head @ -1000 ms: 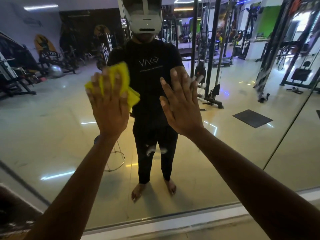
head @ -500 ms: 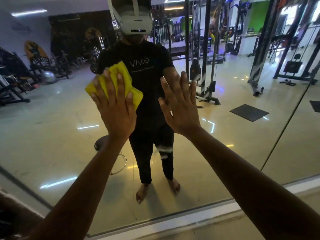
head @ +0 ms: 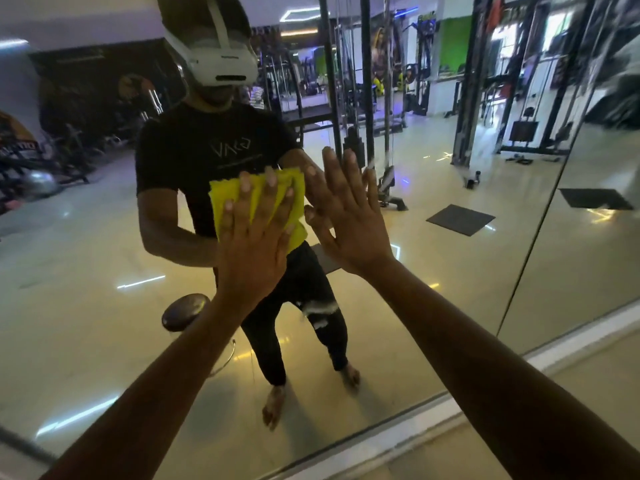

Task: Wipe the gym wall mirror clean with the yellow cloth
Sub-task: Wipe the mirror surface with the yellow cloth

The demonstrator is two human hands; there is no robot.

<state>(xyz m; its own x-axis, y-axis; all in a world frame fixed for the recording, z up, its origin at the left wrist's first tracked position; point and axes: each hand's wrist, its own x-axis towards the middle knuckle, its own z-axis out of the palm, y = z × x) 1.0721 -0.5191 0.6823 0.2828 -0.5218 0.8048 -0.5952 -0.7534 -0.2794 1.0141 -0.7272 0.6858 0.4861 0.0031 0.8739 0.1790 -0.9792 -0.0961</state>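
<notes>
Cloth flat on the glass, mid-wipe.

Yellow cloth [head: 254,202] lies pressed against the gym wall mirror [head: 450,258] under the left hand [head: 254,233], whose fingers [head: 270,188] are straight and spread across it, holding it by pressure rather than a pinch. Just beside it, the right hand [head: 349,216] rests flat on the bare glass with fingers spread, apparently as a brace. Judging by this, the wiping step is in hand; white smears [head: 320,311] lower on the glass look unwiped, so the next move likely calls for firm, even pressure while sliding the cloth down toward them. No containers are in view. A pale ledge [head: 381,441] runs below the mirror.
</notes>
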